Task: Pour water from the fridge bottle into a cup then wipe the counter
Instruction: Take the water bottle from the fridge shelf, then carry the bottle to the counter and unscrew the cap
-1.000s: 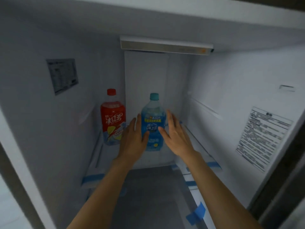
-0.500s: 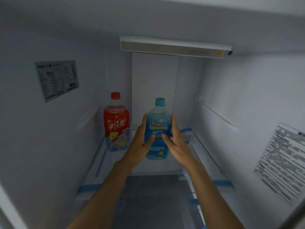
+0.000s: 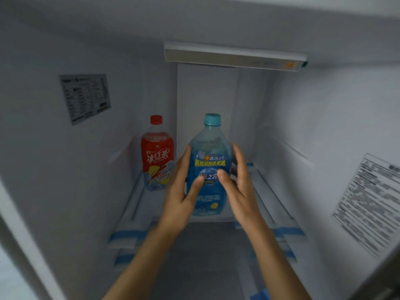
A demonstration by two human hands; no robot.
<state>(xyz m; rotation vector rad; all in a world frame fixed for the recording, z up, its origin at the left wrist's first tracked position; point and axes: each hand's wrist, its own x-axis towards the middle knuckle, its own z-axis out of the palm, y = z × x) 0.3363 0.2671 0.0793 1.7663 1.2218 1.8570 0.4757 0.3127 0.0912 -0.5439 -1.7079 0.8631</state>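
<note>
Where 0.5 s ago both hands only flanked it, left hand (image 3: 180, 191) and right hand (image 3: 239, 187) now grasp blue bottle (image 3: 208, 167), upright, teal cap, blue label, near shelf (image 3: 138, 198) front edge, red bottle (image 3: 157, 152) just left.

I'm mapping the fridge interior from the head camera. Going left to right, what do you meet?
Sticker on the left wall → red bottle → left hand → blue bottle → right hand → printed label on the right wall.
</note>
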